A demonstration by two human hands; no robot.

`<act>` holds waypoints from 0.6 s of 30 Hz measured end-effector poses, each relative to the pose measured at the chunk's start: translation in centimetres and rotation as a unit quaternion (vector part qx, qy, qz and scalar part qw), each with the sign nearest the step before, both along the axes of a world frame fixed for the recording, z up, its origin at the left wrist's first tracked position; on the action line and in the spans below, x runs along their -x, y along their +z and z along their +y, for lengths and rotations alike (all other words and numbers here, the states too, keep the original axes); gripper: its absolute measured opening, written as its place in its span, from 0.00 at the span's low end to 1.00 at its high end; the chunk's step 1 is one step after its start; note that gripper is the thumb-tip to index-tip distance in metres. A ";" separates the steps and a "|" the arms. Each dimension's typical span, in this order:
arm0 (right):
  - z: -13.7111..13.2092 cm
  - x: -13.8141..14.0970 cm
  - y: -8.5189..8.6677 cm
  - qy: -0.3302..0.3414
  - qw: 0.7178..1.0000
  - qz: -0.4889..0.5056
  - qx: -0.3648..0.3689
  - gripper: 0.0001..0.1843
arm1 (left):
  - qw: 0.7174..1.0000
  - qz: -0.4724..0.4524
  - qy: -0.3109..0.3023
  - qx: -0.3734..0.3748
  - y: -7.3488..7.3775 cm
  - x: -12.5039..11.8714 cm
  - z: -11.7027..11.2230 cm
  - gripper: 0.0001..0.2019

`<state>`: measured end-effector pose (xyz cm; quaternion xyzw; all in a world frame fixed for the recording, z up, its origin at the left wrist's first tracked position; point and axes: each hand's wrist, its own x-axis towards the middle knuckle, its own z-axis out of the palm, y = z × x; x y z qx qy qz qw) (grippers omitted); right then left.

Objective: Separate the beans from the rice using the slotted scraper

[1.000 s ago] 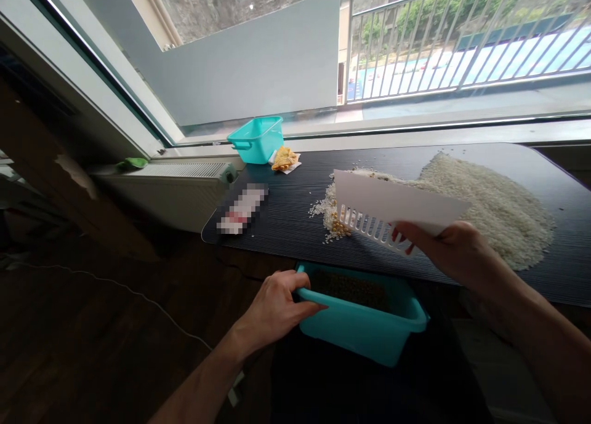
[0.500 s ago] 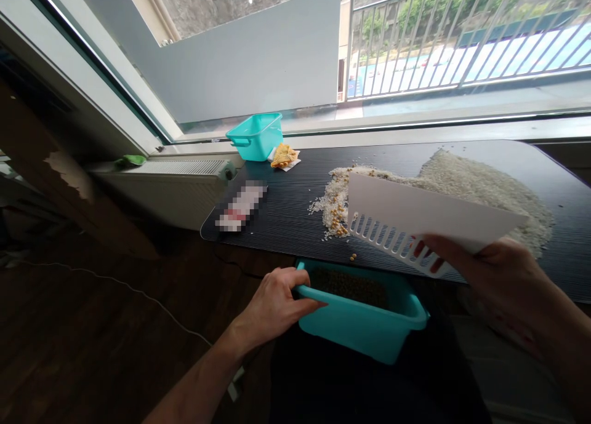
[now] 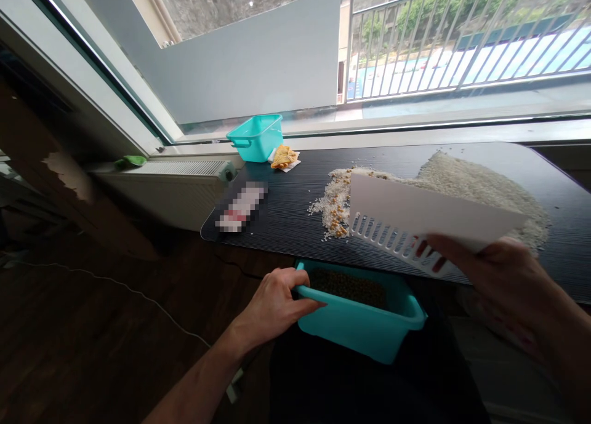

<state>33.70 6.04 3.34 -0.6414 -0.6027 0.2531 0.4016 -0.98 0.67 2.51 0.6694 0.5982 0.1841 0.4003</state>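
My left hand (image 3: pixel 273 306) grips the left rim of a teal plastic bin (image 3: pixel 364 330), held below the front edge of the dark table (image 3: pixel 286 218); the bin holds brown-yellow beans. My right hand (image 3: pixel 498 275) holds a white slotted plastic scoop (image 3: pixel 415 218) tilted over the table edge, just above the bin. White rice (image 3: pixel 466 187) lies spread across the table, with yellow beans mixed in at its left end (image 3: pixel 339 218), beside the scoop's left corner.
A second teal bin (image 3: pixel 256 136) and a yellow cloth (image 3: pixel 284 157) sit at the table's back left. A pixelated packet (image 3: pixel 241 208) lies near the left edge. A radiator (image 3: pixel 178 176) stands left of the table, and a window runs behind.
My right hand drew the scoop to the right and toward the table's front edge over the bin. A few beans fell from the edge half a second ago. My left hand stayed put.
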 end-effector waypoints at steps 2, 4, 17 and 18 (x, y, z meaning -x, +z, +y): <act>1.3 0.3 -0.5 0.044 0.999 0.004 0.021 0.42 | 1.000 -0.001 0.001 0.000 0.1 0.0 0.0 0.20; 2.2 0.7 -0.9 0.066 0.997 0.012 0.024 0.43 | 1.000 0.001 0.001 0.000 0.2 0.1 0.0 0.20; 1.2 1.1 -0.3 0.090 0.996 0.026 0.008 0.40 | 1.000 -0.004 0.015 0.000 -0.1 0.6 0.0 0.17; 1.2 1.1 -0.3 0.092 0.995 0.030 0.010 0.40 | 1.000 -0.003 0.015 0.000 -0.1 0.6 -0.1 0.17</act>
